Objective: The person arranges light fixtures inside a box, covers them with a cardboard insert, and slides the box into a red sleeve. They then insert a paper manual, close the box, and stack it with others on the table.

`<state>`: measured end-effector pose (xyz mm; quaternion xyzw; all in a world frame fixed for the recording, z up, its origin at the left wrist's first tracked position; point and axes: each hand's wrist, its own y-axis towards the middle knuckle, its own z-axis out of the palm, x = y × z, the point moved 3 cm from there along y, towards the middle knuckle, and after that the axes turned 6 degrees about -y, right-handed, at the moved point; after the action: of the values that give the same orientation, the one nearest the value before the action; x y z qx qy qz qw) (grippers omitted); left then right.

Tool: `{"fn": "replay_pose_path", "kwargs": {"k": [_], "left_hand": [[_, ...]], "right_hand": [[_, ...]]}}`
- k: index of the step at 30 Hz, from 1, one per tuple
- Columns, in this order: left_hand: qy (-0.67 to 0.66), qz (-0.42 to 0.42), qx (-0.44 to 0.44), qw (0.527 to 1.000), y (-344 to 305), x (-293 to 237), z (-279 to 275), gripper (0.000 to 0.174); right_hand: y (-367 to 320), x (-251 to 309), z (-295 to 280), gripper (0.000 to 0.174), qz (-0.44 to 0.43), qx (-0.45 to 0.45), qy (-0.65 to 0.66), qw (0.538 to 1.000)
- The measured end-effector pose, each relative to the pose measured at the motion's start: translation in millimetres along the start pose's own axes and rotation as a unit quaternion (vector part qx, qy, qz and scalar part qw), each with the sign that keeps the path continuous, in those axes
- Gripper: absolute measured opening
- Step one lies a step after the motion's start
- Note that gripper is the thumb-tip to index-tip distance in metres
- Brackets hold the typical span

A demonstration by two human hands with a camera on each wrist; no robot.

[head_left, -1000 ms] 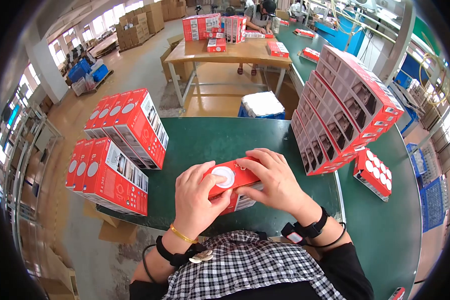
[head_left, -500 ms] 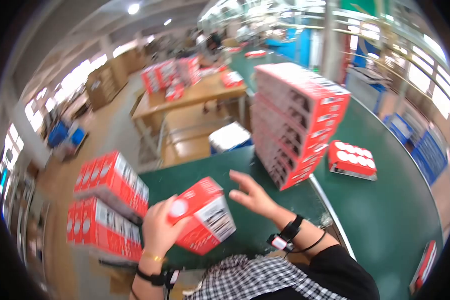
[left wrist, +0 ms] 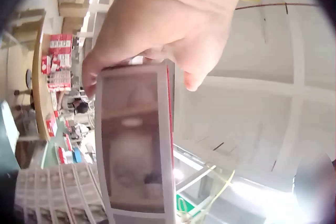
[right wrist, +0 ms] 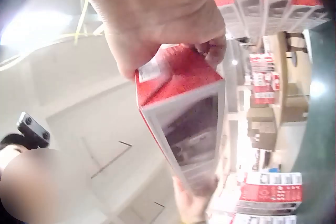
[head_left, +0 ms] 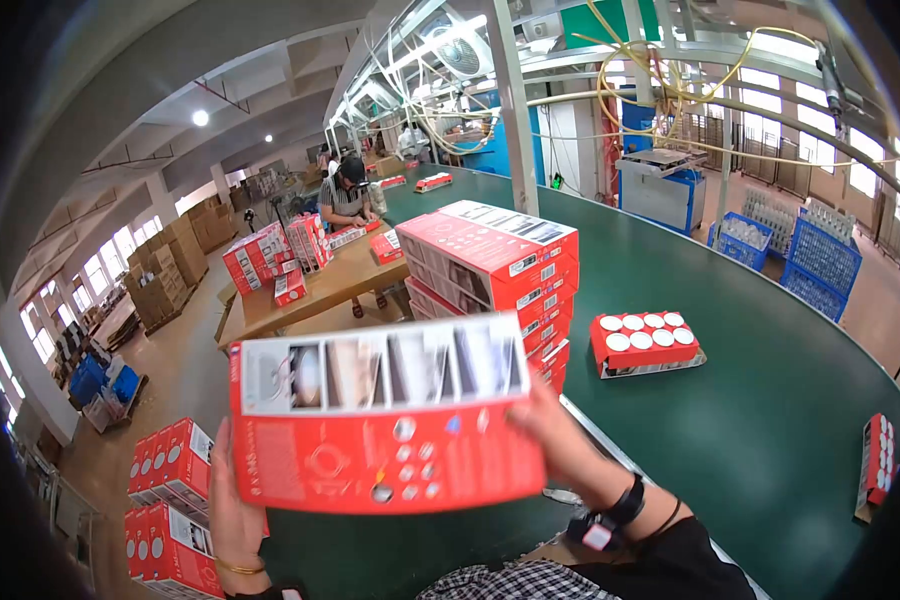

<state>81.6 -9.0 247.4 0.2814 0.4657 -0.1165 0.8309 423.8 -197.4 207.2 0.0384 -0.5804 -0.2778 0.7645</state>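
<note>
A long red and white printed carton (head_left: 390, 430) is held up in front of the body, above the green table, its picture side facing the head camera. My left hand (head_left: 235, 510) grips one end, and in the left wrist view its thumb and fingers span the carton's narrow end. At the other end my right hand (head_left: 560, 440) grips it, with thumb and fingers on opposite faces in the right wrist view. Just behind the carton rises a stack of like cartons (head_left: 500, 260), partly covered by it in the head view.
More red cartons (head_left: 170, 460) stand in two groups at the left. On the green table (head_left: 770, 440) at the right lie a carton with white round discs (head_left: 645, 340) and another near the edge (head_left: 878, 460). A person works at a wooden table (head_left: 320, 300) behind.
The carton went from lying under both hands on the table to being raised and turned. My right hand let go midway and now grips its end. The head view has swung right and up.
</note>
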Motion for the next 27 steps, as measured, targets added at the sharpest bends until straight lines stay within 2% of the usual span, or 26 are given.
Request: {"fn": "replay_pose_path", "kwargs": {"k": [2,4,6,7,8,10,12,14,16,17,18,19,20,22,23,24,25,26,27], "left_hand": [[0.049,0.050,-0.012,0.998,-7,4,16,0.059],[0.054,0.050,-0.016,0.997,-20,9,14,0.062],[0.067,-0.005,-0.032,0.997,-37,21,10,0.059],[0.044,-0.003,-0.072,0.996,-47,24,14,0.051],[0.041,0.002,-0.075,0.996,-57,24,15,0.051],[0.046,-0.054,-0.080,0.994,-76,25,12,0.048],[0.041,-0.062,-0.081,0.994,-93,29,-2,0.048],[0.052,-0.078,-0.114,0.989,-111,32,-16,0.047],[0.053,-0.075,-0.126,0.988,-131,37,-35,0.046],[0.052,-0.071,-0.136,0.987,-140,38,-45,0.044],[0.053,-0.068,-0.138,0.987,-148,36,-52,0.044],[0.061,-0.080,-0.167,0.981,-157,35,-58,0.043],[0.068,-0.093,-0.198,0.973,-164,35,-62,0.042],[0.086,-0.105,-0.219,0.966,-170,30,-65,0.042],[0.092,-0.100,-0.238,0.962,-180,26,-68,0.043],[0.117,-0.099,-0.240,0.959,-173,31,-86,0.044],[0.139,-0.060,-0.270,0.951,-181,35,-96,0.032],[0.159,-0.052,-0.271,0.948,-182,29,-97,0.029],[0.188,-0.033,-0.286,0.939,-182,22,-100,0.028]], "right_hand": [[25,50,-13,0.086,-0.049,-0.029,0.062,0.996],[59,63,-47,0.085,-0.091,-0.047,0.044,0.994],[82,96,-50,0.085,-0.138,-0.079,0.009,0.987],[95,109,-53,0.086,-0.148,-0.124,-0.010,0.981],[102,120,-54,0.091,-0.158,-0.190,-0.054,0.967],[136,134,-78,0.091,-0.117,-0.240,-0.094,0.959],[153,145,-75,0.088,-0.089,-0.276,-0.145,0.946],[171,139,-82,0.081,-0.090,-0.271,-0.137,0.949],[174,127,-95,0.092,-0.007,-0.276,-0.189,0.942],[180,120,-116,0.087,0.028,-0.250,-0.208,0.945],[169,124,-116,0.083,0.005,-0.247,-0.365,0.898],[175,117,-143,0.074,-0.066,-0.312,-0.467,0.825],[182,111,-173,0.066,-0.137,-0.367,-0.558,0.732],[176,118,-179,0.050,-0.243,-0.343,-0.655,0.628],[165,119,-164,0.040,-0.251,-0.304,-0.607,0.690],[150,119,-127,0.037,-0.295,-0.257,-0.574,0.720],[125,115,-89,0.032,-0.269,-0.215,-0.532,0.773],[113,90,-75,0.021,-0.285,-0.161,-0.474,0.817],[99,63,-67,0.008,-0.307,-0.091,-0.525,0.789]]}}
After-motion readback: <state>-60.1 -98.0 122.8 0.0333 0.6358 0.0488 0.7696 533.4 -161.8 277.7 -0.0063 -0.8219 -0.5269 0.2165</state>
